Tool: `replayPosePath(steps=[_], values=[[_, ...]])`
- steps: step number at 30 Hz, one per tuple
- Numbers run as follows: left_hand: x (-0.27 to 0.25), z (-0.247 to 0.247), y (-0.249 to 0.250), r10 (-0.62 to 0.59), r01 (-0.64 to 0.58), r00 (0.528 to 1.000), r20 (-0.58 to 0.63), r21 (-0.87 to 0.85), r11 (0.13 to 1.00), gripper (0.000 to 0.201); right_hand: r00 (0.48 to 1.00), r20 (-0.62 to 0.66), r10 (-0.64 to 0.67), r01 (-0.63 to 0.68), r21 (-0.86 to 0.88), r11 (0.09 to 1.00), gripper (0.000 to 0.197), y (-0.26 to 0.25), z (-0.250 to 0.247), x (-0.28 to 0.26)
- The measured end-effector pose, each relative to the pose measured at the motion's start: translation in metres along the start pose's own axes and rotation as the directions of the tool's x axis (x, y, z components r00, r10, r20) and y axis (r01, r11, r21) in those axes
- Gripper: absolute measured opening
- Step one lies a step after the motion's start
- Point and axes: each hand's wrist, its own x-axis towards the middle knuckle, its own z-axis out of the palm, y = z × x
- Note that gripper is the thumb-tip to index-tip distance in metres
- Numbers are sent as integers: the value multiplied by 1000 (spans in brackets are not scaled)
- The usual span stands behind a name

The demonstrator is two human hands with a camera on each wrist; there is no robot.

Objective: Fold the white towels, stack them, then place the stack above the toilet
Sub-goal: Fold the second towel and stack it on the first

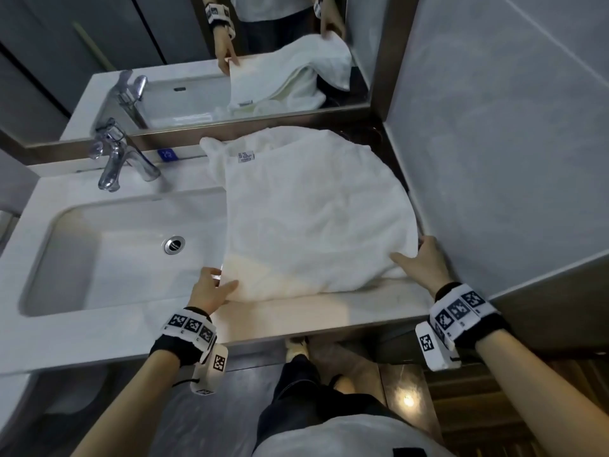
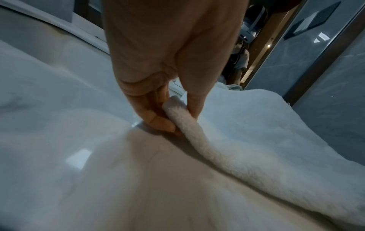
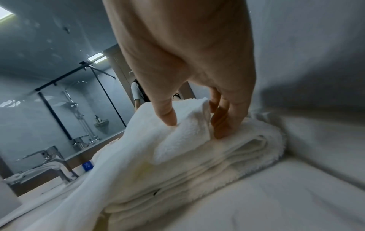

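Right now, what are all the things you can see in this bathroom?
top towel: one, white, spread on the counter right of the sink, a label near its far edge
folded towels: several layers, white, under the top towel by the wall
sink: one, white, left part of the counter
tap: one, shiny metal, behind the sink
drain: one, metal, in the sink
mirror: one, on the wall behind the counter
left hand: pinches the top towel's near left corner
right hand: pinches its near right corner
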Motion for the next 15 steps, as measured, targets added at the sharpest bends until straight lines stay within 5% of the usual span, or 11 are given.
replayPosePath(steps=[8,12,15], values=[[-8,0,-9,63,-63,996,-60,5,998,25,989,87,-116,118,-19,993,20,20,-1,-28],[-6,-4,-18,26,-39,994,-103,-117,992,18,989,146,11,-65,370,927,34,15,-9,-34],[-5,-8,-21,2,-37,989,-147,-239,970,22,996,93,16,-65,554,830,37,11,-17,-39]])
